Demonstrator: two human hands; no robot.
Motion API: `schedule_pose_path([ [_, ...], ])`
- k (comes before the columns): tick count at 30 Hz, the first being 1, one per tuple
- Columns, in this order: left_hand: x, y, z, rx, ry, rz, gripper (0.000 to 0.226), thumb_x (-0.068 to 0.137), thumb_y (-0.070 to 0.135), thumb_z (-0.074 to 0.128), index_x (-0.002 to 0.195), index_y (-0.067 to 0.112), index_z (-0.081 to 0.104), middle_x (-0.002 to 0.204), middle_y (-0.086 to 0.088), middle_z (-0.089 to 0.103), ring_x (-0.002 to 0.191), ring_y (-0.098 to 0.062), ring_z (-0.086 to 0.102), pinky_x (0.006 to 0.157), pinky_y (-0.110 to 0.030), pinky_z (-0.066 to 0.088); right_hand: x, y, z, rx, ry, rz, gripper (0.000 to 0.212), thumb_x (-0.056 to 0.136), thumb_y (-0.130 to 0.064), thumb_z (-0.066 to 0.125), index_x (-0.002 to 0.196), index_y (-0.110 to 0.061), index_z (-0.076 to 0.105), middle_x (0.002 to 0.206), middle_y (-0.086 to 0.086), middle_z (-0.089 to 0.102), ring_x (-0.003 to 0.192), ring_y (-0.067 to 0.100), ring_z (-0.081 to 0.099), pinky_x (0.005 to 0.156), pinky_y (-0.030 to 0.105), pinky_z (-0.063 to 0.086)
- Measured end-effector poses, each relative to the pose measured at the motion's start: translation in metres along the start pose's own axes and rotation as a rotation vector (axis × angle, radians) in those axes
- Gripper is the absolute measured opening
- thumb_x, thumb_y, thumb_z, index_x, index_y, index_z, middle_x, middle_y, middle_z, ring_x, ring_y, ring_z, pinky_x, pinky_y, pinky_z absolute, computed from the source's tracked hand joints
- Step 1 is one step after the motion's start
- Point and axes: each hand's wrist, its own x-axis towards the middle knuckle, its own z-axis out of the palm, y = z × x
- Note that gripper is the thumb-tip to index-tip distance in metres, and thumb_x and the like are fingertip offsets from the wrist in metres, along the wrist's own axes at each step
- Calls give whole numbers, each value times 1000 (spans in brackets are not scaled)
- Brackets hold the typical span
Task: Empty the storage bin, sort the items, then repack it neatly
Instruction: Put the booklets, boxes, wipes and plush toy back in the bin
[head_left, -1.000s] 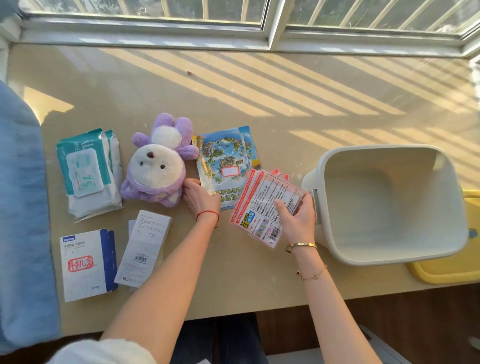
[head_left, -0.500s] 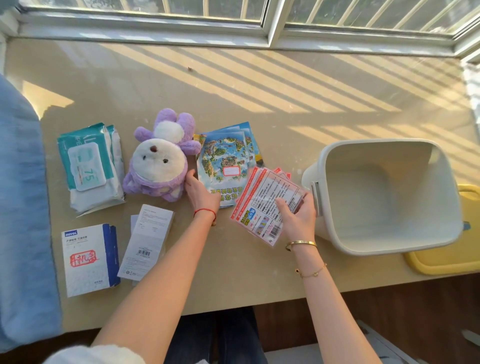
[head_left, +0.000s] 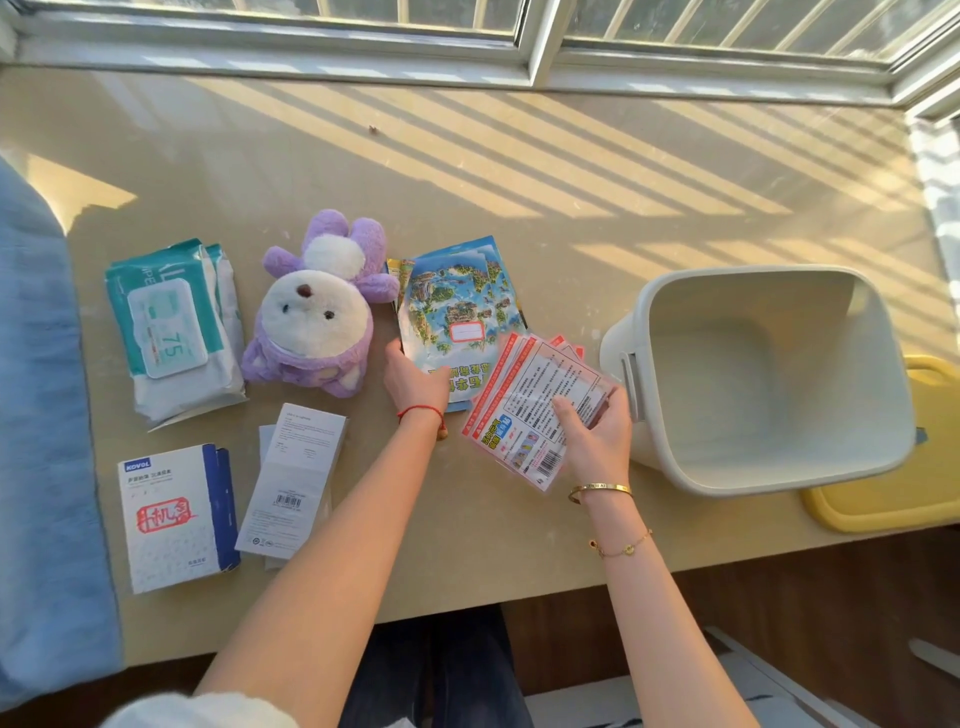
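The white storage bin (head_left: 769, 483) stands on the right of the table with nothing inside. My right hand (head_left: 597, 436) grips a fanned stack of red-edged packets (head_left: 524, 410) just left of the bin. My left hand (head_left: 413, 382) holds the lower left edge of the blue illustrated booklets (head_left: 457, 306). A purple and white plush toy (head_left: 317, 317) lies left of the booklets. Teal wet-wipe packs (head_left: 171, 327) sit further left. A white and blue box (head_left: 171, 519) and slim white boxes (head_left: 296, 483) lie near the front edge.
A yellow lid (head_left: 893, 499) lies under the bin's right side at the table's corner. Blue fabric (head_left: 36, 415) covers the left end. The window frame (head_left: 535, 57) runs along the back, with sunlit tabletop (head_left: 519, 171) before it.
My left hand has slid from beside the plush toy onto the edge of the blue booklets. My right hand keeps its hold on the red-edged packets.
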Motion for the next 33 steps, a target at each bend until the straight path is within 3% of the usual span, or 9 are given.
schedule_pose_path([
  [8, 14, 5, 26, -58, 113, 2, 63, 64, 3, 77, 121, 9, 52, 116, -9, 63, 109, -26, 57, 95, -38, 47, 4, 2, -1, -7, 5, 30, 34, 87, -13, 66, 111, -23, 45, 110, -4, 61, 104, 11, 63, 77, 30, 59],
  [15, 23, 12, 31, -6, 63, -129, 61, 67, 5, 75, 123, 11, 50, 117, -11, 63, 112, -30, 53, 85, -29, 45, 13, 1, -3, -14, 8, 58, 35, 87, -13, 66, 114, -21, 45, 109, -5, 61, 105, 11, 63, 80, 32, 59],
  [21, 23, 2, 15, 89, -40, 46, 34, 70, 9, 70, 103, 9, 60, 107, -12, 65, 95, -26, 62, 79, -33, 50, 17, -3, 0, -2, 6, 48, 37, 87, -13, 67, 116, -19, 45, 109, -5, 62, 103, 10, 64, 76, 27, 59],
  [25, 20, -2, 6, 89, -90, 95, 35, 72, 7, 69, 105, 9, 60, 108, -12, 60, 95, -24, 59, 76, -28, 46, 16, -5, 2, 21, 8, 44, 36, 86, -11, 67, 114, -18, 46, 112, 0, 64, 104, 12, 64, 82, 36, 58],
  [33, 12, 10, 5, -19, -109, 76, 37, 74, 6, 67, 108, 14, 54, 109, -4, 66, 94, -21, 62, 78, -30, 50, 9, -6, 0, 39, 18, 28, 36, 86, -11, 66, 115, -18, 46, 111, -1, 64, 103, 10, 64, 79, 29, 59],
])
